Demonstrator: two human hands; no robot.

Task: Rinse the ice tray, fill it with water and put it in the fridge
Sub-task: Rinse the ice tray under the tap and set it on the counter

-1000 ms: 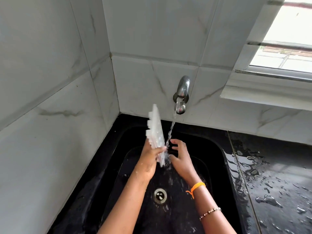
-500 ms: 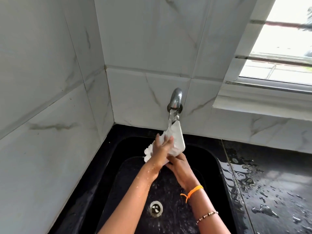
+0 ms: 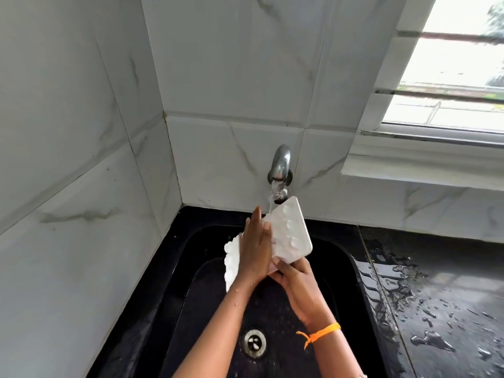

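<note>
A white ice tray [image 3: 290,234] is tilted under the steel tap [image 3: 280,170], its far corner touching the thin stream of running water. My left hand [image 3: 255,248] lies across the tray's middle, fingers flat on its top face. My right hand [image 3: 298,285] holds the tray from below at its near edge. The tray's left end [image 3: 231,257] sticks out past my left hand. Both hands are over the black sink [image 3: 341,257]. The fridge is not in view.
The sink's drain [image 3: 254,342] lies below my forearms. A wet black counter [image 3: 441,309] runs to the right. White marble tiles [image 3: 81,186] close in the left and back. A window ledge [image 3: 422,165] juts out at the upper right.
The tray went from upright on edge in my left hand to tilted under the tap. My left hand now lies flat across it and my right hand supports it from below.
</note>
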